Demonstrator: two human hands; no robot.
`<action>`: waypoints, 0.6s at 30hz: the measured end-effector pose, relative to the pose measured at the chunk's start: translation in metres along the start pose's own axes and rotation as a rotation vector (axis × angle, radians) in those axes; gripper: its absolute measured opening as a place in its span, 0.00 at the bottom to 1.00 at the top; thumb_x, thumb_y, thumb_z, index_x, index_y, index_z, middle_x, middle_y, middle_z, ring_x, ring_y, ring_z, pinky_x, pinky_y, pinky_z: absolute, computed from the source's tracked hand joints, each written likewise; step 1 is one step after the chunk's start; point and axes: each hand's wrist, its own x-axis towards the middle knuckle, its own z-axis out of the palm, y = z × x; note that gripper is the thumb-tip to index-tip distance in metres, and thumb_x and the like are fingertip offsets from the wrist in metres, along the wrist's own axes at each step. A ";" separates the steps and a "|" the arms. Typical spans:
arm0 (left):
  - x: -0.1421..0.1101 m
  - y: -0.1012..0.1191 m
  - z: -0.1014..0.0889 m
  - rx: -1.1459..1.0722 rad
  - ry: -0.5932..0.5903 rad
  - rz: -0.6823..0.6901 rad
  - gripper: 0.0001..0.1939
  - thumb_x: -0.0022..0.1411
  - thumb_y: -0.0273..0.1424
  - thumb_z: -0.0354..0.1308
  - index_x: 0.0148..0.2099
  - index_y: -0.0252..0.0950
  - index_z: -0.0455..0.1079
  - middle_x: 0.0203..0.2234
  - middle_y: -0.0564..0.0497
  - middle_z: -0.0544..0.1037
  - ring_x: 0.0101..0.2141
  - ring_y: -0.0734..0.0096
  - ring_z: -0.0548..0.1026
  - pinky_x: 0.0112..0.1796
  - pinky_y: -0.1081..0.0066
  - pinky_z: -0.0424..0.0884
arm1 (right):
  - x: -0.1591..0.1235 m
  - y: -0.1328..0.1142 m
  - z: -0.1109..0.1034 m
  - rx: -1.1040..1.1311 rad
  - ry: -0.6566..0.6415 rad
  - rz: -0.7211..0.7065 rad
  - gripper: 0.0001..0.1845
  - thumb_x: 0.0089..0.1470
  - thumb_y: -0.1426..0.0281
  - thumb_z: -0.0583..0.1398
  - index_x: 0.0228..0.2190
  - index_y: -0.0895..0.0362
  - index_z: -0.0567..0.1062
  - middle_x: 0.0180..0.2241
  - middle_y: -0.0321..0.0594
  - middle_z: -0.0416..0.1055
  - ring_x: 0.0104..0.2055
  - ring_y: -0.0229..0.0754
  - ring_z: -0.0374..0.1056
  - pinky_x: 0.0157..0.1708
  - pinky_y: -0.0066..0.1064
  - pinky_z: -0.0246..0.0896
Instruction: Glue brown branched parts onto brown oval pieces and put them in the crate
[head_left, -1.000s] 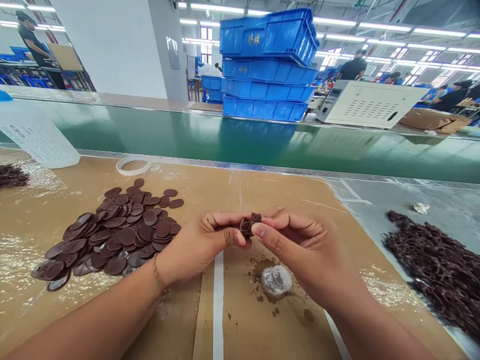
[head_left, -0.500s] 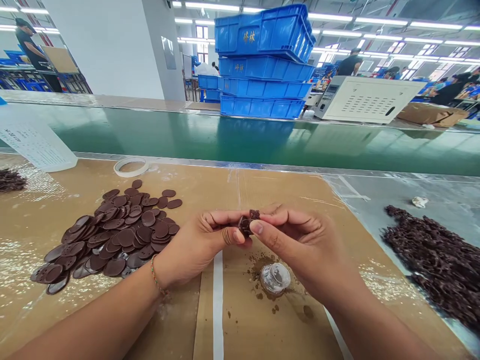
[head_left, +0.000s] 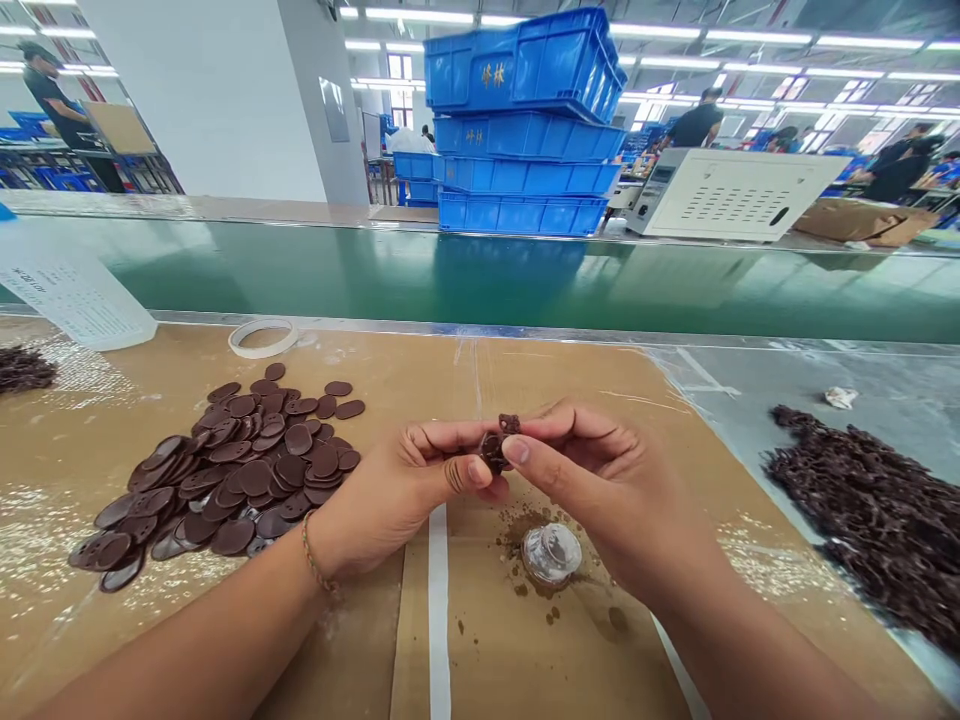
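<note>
A small, crumbled dark brown piece [head_left: 495,447] is pinched between my left hand [head_left: 397,490] and my right hand [head_left: 592,490], and its fingertips touch both thumbs and fingers. A heap of flat, dark brown oval discs with holes [head_left: 247,470] lies to the left of my left hand on a tan cardboard sheet [head_left: 480,640]. Below my right hand stands a small clear plastic cup [head_left: 552,553], ringed by brown crumbs [head_left: 514,525].
A heap of dark brown scrap strips [head_left: 870,510] lies at the right, and a smaller one [head_left: 26,370] at the far left. A tape roll [head_left: 262,338] sits beyond the discs. Past a green conveyor belt [head_left: 480,285] stand stacked blue crates [head_left: 525,130] and a white machine [head_left: 735,195].
Both hands keep the same pinch on the brown piece. The whole scene has drifted slightly upward in view, and the piece has shifted only a little.
</note>
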 end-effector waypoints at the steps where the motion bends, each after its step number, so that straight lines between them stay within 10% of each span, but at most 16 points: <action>1: 0.000 0.000 0.000 0.000 -0.009 0.001 0.13 0.64 0.41 0.68 0.50 0.47 0.80 0.37 0.53 0.80 0.39 0.73 0.75 0.48 0.73 0.70 | 0.000 0.000 0.000 0.023 -0.010 0.005 0.09 0.51 0.66 0.73 0.28 0.55 0.78 0.30 0.37 0.78 0.30 0.39 0.76 0.30 0.23 0.75; 18: -0.001 0.001 0.002 -0.094 0.000 -0.008 0.12 0.62 0.39 0.70 0.48 0.45 0.81 0.37 0.54 0.81 0.38 0.76 0.77 0.44 0.78 0.72 | 0.002 0.000 -0.003 0.017 -0.046 -0.048 0.03 0.55 0.69 0.69 0.29 0.53 0.81 0.26 0.34 0.76 0.28 0.34 0.73 0.30 0.21 0.71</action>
